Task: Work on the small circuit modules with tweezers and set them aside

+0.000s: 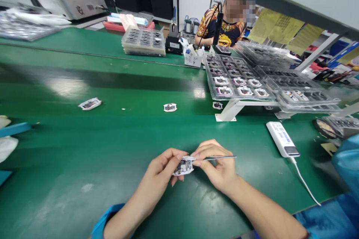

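Note:
Over the green bench, my left hand is closed around a small white device housing with dark electronics showing inside. Thumb and fingers pinch it from its left side. My right hand is closed on a thin metal tool that looks like tweezers, held nearly level with its far end toward the right. The right fingertips meet the housing's upper right edge. Whatever the tool's tip touches is hidden by my fingers. A similar housing lies on the bench beyond my hands, and another housing lies farther left.
Clear plastic trays of housings stand on a white bracket at the right. A white device with a cable lies in front of them. Stacked trays and a white box stand behind. A person sits opposite.

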A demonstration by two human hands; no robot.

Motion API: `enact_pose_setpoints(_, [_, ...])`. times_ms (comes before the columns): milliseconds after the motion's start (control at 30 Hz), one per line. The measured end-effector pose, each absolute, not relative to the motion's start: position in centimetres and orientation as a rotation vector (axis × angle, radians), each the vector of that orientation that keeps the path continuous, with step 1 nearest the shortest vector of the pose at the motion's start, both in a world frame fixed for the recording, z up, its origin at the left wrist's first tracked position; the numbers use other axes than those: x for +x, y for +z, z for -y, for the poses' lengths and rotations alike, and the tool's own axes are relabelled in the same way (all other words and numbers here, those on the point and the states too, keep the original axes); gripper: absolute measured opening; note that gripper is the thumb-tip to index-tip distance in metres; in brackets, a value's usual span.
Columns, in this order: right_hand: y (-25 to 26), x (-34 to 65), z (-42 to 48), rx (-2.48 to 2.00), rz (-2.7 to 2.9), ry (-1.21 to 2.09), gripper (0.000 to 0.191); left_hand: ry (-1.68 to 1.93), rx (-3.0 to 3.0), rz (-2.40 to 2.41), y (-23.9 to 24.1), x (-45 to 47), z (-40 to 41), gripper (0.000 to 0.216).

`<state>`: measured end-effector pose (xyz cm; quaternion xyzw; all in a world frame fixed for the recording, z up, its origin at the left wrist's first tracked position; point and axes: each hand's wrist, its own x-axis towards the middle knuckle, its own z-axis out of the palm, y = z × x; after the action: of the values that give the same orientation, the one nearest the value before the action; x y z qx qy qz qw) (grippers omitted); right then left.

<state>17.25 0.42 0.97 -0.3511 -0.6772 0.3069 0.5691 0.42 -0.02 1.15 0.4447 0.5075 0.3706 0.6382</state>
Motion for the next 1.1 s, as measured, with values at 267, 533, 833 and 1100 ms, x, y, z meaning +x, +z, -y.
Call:
enact_pose_setpoints(267, [0.88, 17.30, -0.48, -0.880, 1.628, 0.767, 0.007, 0.775, 1.062, -1.178, 0.75, 0.34, -0.04, 0.037])
enact_pose_setpoints(533, [0.93, 17.27, -0.30, -0.914, 1.637, 0.839, 0.006, 0.751, 0.981, -1.186, 0.48, 0.33, -0.19, 0.039])
enact_pose_setpoints(833, [0.80, 17.13, -0.37, -0.967, 1.505, 0.981, 0.002, 0.756, 0.931, -1.187, 0.42, 0.27, -0.21, 0.044])
enact_pose_setpoints(1100, [0.77, 17.27, -0.17, -0.964, 1.570, 0.905, 0.003, 0.764, 0.880, -1.196, 0.54, 0.55, -0.06, 0.043])
